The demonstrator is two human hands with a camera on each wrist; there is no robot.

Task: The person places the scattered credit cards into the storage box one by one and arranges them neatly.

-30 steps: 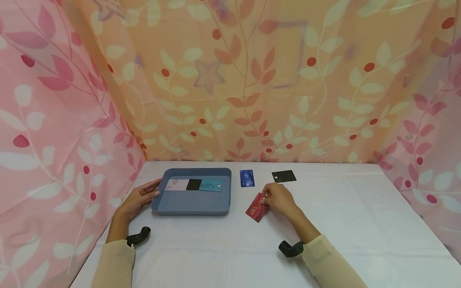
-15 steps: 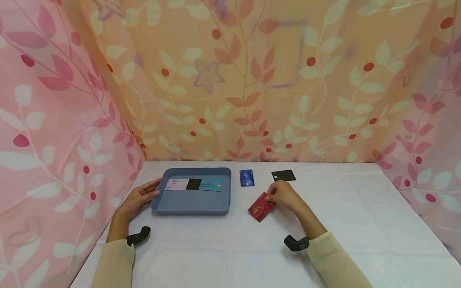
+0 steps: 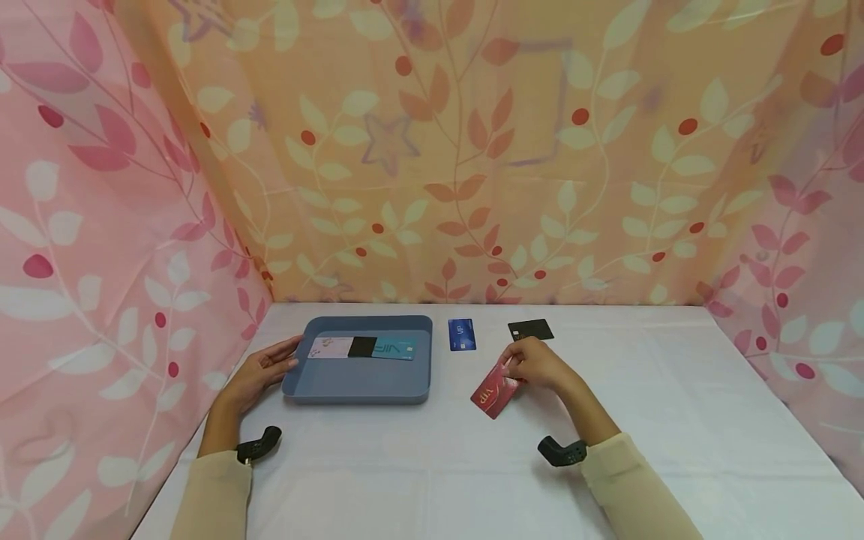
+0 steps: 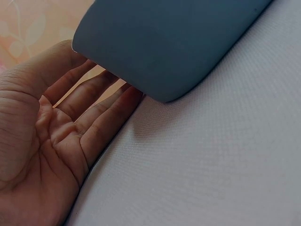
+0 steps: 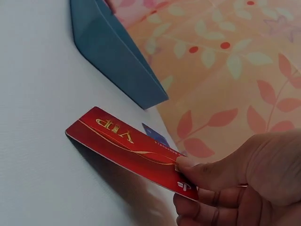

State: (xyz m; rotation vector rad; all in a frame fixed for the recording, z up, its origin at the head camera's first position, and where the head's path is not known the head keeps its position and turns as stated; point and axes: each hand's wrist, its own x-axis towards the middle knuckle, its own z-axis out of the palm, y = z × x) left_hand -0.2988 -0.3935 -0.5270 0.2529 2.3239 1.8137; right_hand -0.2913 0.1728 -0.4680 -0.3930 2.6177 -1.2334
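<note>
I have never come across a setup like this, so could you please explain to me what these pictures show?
There is no robot here: a person is working with two bare hands. The widest picture comes from a camera worn on the head, looking forward and down. The two close-ups come from wrist cameras, each showing its own hand's work.

On the white-covered table sits a blue-grey tray, holding a pink card, a black piece and a teal card in a row. To the right of the tray lie a blue card and a black card.

The left hand touches the tray's left side. The right hand pinches a red VIP card, outside the tray.
</note>
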